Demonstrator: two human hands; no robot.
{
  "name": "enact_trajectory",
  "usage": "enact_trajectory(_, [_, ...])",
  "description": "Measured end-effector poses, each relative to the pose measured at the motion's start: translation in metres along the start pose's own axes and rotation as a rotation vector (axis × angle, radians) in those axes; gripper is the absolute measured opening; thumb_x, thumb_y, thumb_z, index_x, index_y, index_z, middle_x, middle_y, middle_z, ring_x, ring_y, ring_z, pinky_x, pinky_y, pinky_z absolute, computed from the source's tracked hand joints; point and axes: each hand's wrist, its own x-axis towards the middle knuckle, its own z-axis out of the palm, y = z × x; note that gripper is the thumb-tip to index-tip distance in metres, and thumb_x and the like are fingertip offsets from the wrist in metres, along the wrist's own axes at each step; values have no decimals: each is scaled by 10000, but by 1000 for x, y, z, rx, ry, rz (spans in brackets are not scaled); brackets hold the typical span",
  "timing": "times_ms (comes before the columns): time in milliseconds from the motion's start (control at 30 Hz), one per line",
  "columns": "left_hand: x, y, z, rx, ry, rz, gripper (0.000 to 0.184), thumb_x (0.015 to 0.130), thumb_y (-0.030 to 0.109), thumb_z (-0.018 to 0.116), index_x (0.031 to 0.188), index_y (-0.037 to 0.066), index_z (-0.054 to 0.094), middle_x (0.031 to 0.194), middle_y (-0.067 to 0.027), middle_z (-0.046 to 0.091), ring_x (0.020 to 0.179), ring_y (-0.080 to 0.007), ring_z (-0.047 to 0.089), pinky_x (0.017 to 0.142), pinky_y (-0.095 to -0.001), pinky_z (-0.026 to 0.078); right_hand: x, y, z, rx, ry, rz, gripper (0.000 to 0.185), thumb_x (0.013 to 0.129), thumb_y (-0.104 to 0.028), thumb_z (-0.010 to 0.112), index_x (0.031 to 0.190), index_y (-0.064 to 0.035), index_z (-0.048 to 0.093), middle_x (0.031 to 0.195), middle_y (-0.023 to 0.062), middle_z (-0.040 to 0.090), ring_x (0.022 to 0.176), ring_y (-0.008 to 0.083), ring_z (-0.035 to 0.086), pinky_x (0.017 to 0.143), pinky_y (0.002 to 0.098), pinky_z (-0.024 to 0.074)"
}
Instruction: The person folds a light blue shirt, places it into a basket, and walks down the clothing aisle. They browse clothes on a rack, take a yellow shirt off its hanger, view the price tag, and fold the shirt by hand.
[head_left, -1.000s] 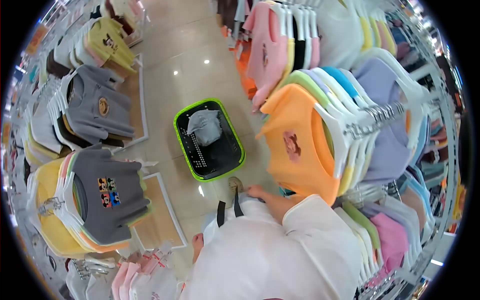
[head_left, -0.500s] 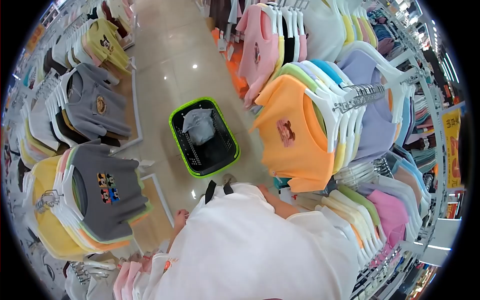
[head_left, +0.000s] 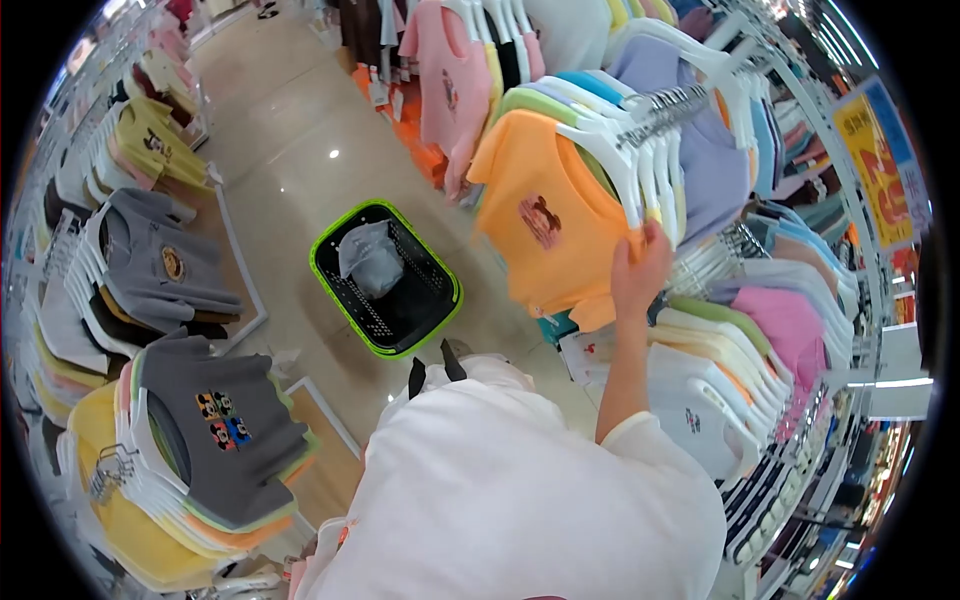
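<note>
Fingers [head_left: 652, 230] of the right hand [head_left: 641, 270] are bent and nearly closed, with a bit of the orange shirt [head_left: 505, 185] pinched near the shoulder, by the tip of its hanger [head_left: 612, 165]. That shirt is the foremost one on the rack [head_left: 738, 62], at the aisle end of the row of hooks [head_left: 665, 112]. The left hand is out of sight (the white top [head_left: 500, 490] probably covers it), so I cannot tell how it stands.

Stretching seems the first risk: a hard tug at the shoulder, with the hanger caught on the rack, could pull the fabric out of shape or slide it off the hanger. The hooks are bunched tightly, so one could lock onto its neighbour and drag the green shirt [head_left: 540, 103] behind it along too. A sharp sideways pull might set the lilac shirt [head_left: 712, 185] swinging. Below, the forearm passes close to the white shirts [head_left: 700, 405] and could brush one loose. On the floor [head_left: 290, 120], the basket [head_left: 459, 300], with a grey bundle [head_left: 372, 262] toward its far end, stands near the person's front; a careless step could knock its near edge.
</note>
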Motion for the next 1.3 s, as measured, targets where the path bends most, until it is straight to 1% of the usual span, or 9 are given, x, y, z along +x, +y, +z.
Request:
enact_trajectory(100, [13,4,-10,5,-57,22,250,931,207,576,1087,12,595,935,-111,678,776,-221,631,650,-357,526,-17,10,-8,53,-381,218,533,832,-136,682,1313,14,510,1130,222,554,1095,417,523,927,511,436])
enact_trajectory(267, [44,18,-30,18,-169,122,260,930,212,580,1097,14,592,940,-108,680,789,-229,638,659,-359,528,-81,-64,-4,166,-211,208,619,834,-99,660,1395,-16,409,1229,223,563,1122,396,560,966,453,453])
enact_trajectory(433, [53,56,-31,42,-216,289,268,930,240,597,1100,33,598,958,-99,682,814,-232,662,641,-335,517,-117,-113,-4,613,-475,490,875,799,-150,715,1495,-3,206,1312,256,535,1162,397,568,970,447,473])
enact_trajectory(533, [35,95,-25,-160,-229,-63,259,936,235,591,1112,44,592,963,-107,678,799,-220,666,610,-312,503,-130,-116,4,608,-590,388,927,802,-142,717,1512,-3,138,1284,217,537,1123,342,614,971,399,487])
enact_trajectory(700, [45,82,-29,-48,-308,-34,250,938,222,584,1117,49,583,958,-109,672,776,-210,658,590,-297,496,-137,-135,-3,851,-555,460,876,847,-100,681,1508,13,117,1266,202,541,1108,293,613,951,386,490])
enact_trajectory(833, [23,77,-33,7,-305,38,239,937,225,572,1083,38,601,943,-112,672,745,-210,645,586,-303,497,-132,-127,-13,928,-634,525,803,820,-168,713,1437,40,243,1217,286,554,1116,434,585,954,453,479])
enact_trajectory(1067, [2,38,-39,173,-301,43,219,934,259,576,1008,58,624,912,-71,665,773,-170,627,632,-313,489,-105,-55,14,1087,-193,693,863,776,-230,809,1458,14,340,1277,181,595,1157,235,604,973,373,497])
enact_trajectory(1167, [9,23,-17,354,-199,137,213,939,278,585,988,75,624,891,-48,653,778,-150,614,647,-307,481,-77,-50,3,836,-328,532,878,799,-240,778,1489,12,298,1310,199,573,1170,286,604,994,378,485])
enact_trajectory(1300, [-3,131,25,-233,-205,99,206,967,312,578,960,110,616,836,-8,616,791,-125,582,676,-286,464,-67,-67,-14,947,-524,376,819,826,-254,744,1483,-1,324,1292,243,565,1154,331,592,970,417,470])
